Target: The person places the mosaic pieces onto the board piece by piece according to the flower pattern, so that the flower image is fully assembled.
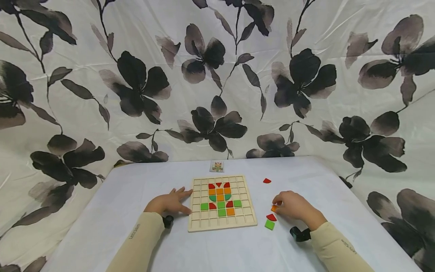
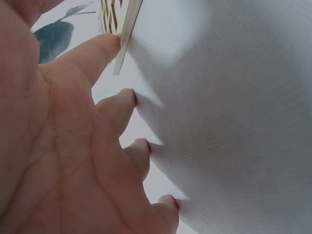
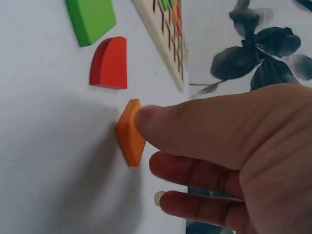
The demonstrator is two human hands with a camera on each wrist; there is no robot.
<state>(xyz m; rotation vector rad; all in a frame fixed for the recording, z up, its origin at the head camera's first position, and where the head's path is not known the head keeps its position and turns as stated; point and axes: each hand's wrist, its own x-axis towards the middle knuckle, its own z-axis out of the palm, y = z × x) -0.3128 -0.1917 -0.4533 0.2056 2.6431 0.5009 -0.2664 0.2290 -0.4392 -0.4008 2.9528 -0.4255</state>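
Note:
A wooden grid board (image 1: 222,223) lies mid-table, with red, orange and green tiles set in its squares. My left hand (image 1: 171,202) rests at its left edge, fingers spread; in the left wrist view a fingertip meets the board's side (image 2: 127,36). To the right of the board, my right hand (image 1: 293,206) pinches an orange square tile (image 3: 129,134) between thumb and fingers, the tile tilted close over the cloth. Just beside it lie a red quarter-round tile (image 3: 109,63) and a green square tile (image 3: 92,19).
Another red tile (image 1: 267,181) lies farther back on the right. A small pattern card (image 1: 216,166) sits behind the board, near the far edge of the white-covered table (image 1: 136,181). Behind the table hangs a flower-printed cloth (image 1: 258,124).

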